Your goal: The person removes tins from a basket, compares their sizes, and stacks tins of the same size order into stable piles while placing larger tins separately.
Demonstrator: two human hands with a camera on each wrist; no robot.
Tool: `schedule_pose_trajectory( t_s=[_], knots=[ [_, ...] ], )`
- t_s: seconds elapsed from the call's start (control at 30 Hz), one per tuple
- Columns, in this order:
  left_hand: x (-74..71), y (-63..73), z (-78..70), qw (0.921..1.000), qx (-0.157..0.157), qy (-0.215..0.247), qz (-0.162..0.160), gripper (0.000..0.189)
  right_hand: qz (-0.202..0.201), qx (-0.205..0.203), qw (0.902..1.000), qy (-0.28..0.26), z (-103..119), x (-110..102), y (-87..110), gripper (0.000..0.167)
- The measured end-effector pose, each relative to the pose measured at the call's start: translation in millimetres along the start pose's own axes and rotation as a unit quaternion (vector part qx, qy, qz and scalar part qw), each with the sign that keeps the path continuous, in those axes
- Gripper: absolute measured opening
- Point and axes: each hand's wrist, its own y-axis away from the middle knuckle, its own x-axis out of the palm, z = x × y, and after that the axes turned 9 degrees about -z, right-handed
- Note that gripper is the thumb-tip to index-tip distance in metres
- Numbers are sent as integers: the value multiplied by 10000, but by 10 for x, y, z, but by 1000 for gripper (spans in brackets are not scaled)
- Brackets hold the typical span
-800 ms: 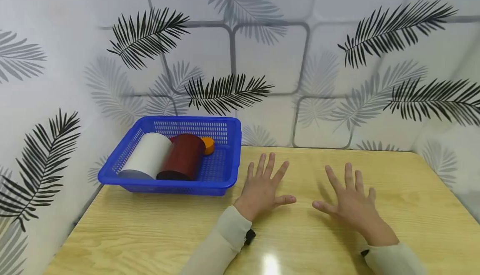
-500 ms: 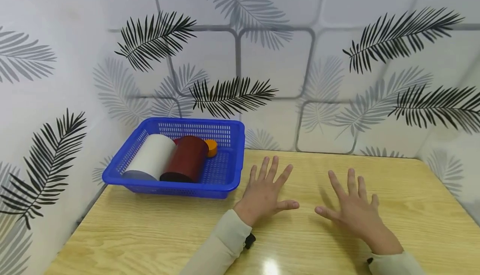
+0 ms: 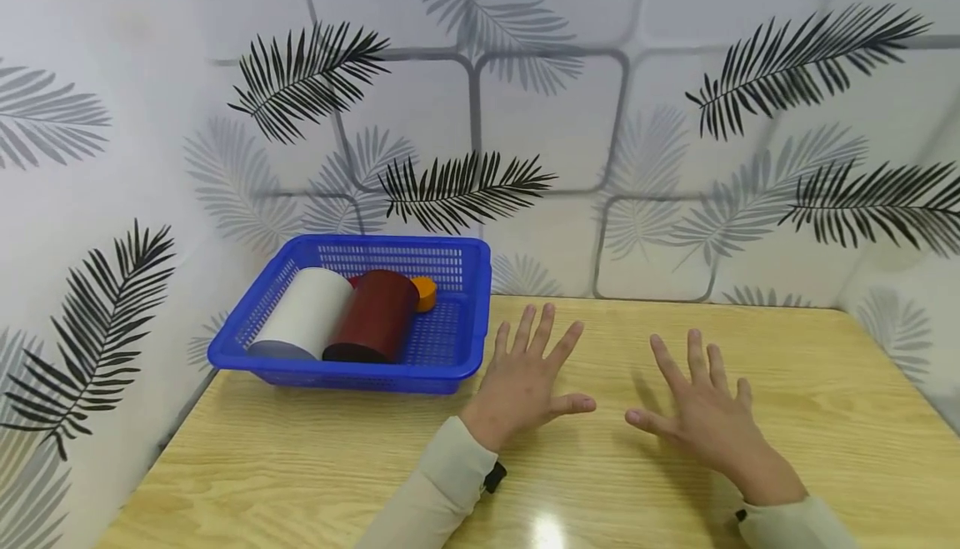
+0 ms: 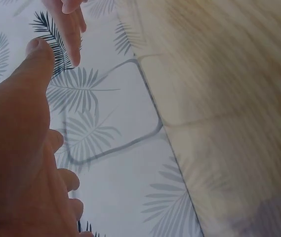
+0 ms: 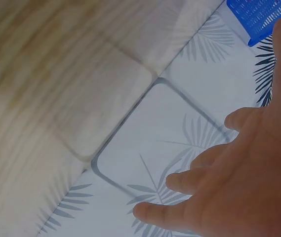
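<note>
My left hand [image 3: 517, 382] is spread over the table, palm down, its fingers straight and pointing away from me. It lies just right of the blue basket [image 3: 352, 376] and holds nothing. Further right, my right hand [image 3: 705, 416] has the same spread, with its thumb turned toward the left one. Inside the basket a white cylinder [image 3: 303, 311] and a dark red cylinder [image 3: 375, 316] lean side by side. Behind them sits a small orange piece [image 3: 425, 293], and a bit of something red shows, mostly hidden. The right wrist view catches a corner of the basket [image 5: 261, 22].
The wooden table [image 3: 285, 466] has a light grain and a bright reflection near its front. A wall [image 3: 540, 141] with a leaf pattern stands along its back and left sides. Each wrist bears a small black device under the sleeve [image 3: 427, 491].
The whole head view has shifted slightly, so the basket appears a little further right. Both hands keep their spread pose; the things in the basket stay put.
</note>
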Motion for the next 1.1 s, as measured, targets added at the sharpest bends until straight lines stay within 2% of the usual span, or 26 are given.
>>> schedule_pose_trajectory(
  t_s=[0.2,0.33,0.47,0.57,0.73,0.97,1.1],
  knots=[
    [-98,41,71,9996,97,-14,-258,95,-14,-129,9999,-45,79,-19,-41,108],
    [-160,80,99,9996,169,118,-216,96,-41,-194,9998,-96,157,-40,-91,107],
    [-250,117,136,9992,223,63,-331,97,-98,-255,9996,-77,219,-59,-139,107],
    [-322,140,190,9990,169,133,-404,96,-102,-285,9995,-83,256,-80,-163,107],
    [-399,188,323,9989,-4,346,-313,96,-74,-350,9993,-91,317,-108,-203,109],
    [-433,262,520,9984,-236,506,-86,97,-69,-454,9988,-172,400,-107,-287,110],
    [-459,307,623,9985,-279,461,-113,96,-112,-548,9982,-205,468,-117,-348,109]
  ],
)
